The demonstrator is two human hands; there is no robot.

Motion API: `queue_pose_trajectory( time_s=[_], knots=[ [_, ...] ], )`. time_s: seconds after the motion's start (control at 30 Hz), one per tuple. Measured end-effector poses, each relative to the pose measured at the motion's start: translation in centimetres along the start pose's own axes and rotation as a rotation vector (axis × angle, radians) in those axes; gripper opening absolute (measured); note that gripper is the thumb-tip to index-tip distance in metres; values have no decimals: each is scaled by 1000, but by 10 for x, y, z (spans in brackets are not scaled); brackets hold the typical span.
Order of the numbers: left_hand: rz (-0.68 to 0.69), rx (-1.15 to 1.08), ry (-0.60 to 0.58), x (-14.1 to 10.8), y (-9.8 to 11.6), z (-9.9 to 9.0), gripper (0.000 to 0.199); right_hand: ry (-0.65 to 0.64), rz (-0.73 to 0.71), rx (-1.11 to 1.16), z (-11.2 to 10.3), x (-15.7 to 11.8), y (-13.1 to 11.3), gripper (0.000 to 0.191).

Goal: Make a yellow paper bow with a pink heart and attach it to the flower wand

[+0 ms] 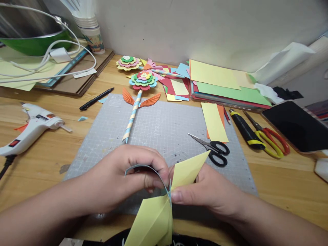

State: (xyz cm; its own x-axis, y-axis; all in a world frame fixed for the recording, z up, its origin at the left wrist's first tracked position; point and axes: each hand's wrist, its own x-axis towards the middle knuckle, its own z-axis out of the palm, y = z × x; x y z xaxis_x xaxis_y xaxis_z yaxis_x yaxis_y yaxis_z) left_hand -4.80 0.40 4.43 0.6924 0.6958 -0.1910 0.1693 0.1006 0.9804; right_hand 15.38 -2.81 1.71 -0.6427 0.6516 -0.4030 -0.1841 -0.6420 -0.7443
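Note:
My left hand (143, 167) pinches a curved blue paper strip (147, 166), which arches over its thumb. Between the thumb and fingers of my right hand (198, 188) is a folded yellow paper piece (153, 218), with one flap pointing up to the right and others hanging down toward my lap. Strip and yellow paper meet between the two hands, above the near edge of the grey cutting mat (102, 136). Black-handled scissors (217, 153) lie on the mat just beyond my right hand. Farther off rests a paper flower (143, 80) with a striped stem and orange leaves.
At left lie a white glue gun (38, 126) and a black pen (96, 99). Yellow and orange paper strips (214, 121), a utility knife (247, 130), red-and-yellow-handled scissors (274, 140) and a dark-screened phone (297, 126) are at right. Stacked coloured paper (217, 77) and a second flower (128, 63) sit behind.

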Motion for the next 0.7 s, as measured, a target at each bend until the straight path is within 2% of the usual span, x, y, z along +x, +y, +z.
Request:
queue_pose_trajectory(
  time_s=[0.23,0.43,0.7],
  knots=[
    [-23,17,-42,0,0,-2,11,-45,-25,7,2,0,-1,17],
    [-66,-2,-96,0,0,-5,11,-35,-13,-20,2,0,0,19],
    [-208,-197,-59,-2,-5,-5,7,-69,-35,-6,3,-2,0,17]
  ],
)
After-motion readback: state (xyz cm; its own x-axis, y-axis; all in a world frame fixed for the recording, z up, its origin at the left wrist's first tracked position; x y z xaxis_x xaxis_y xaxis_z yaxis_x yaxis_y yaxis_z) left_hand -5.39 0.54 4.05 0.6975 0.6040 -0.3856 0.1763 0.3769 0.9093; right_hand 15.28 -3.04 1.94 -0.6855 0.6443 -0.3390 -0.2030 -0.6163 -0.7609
